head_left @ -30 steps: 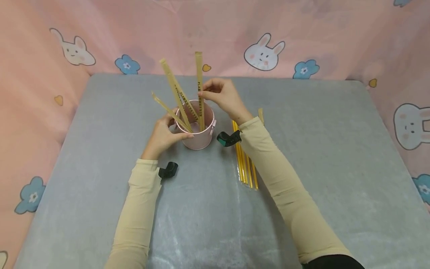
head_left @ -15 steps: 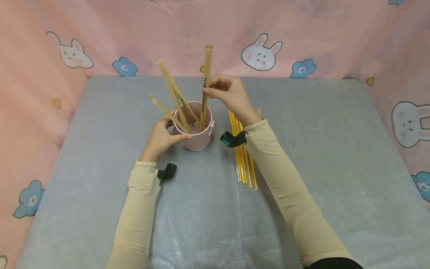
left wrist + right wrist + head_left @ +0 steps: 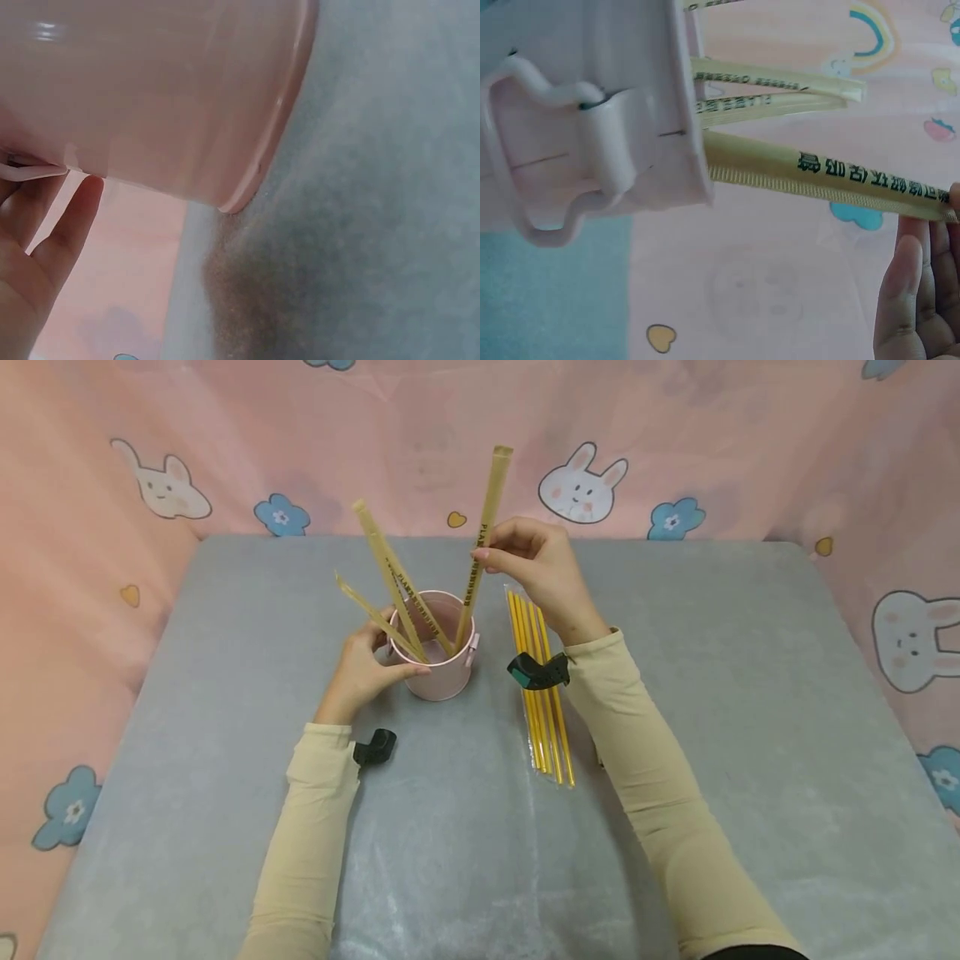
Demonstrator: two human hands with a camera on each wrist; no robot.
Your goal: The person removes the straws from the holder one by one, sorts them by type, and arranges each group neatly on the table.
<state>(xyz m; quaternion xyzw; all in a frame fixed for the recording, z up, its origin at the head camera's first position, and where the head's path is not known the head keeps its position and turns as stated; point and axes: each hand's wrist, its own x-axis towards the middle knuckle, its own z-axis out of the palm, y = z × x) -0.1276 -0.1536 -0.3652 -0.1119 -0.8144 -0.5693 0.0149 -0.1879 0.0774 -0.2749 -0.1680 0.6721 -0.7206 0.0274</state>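
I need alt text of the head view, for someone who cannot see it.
A right hand pinches a wrapped straw, its lower end inside a pink bucket that the left hand holds. Three more straws lean in the bucket; plastic-wrapped yellow sticks lie on the grey table.

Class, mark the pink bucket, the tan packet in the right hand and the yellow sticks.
Pale pink round bucket [image 3: 441, 682]: head view, outer front wall.
Long tan printed packet [image 3: 489, 508]: head view, upper part, above the right hand [image 3: 542, 558].
Slim yellow sticks in clear plastic [image 3: 551, 727]: head view, lower half.
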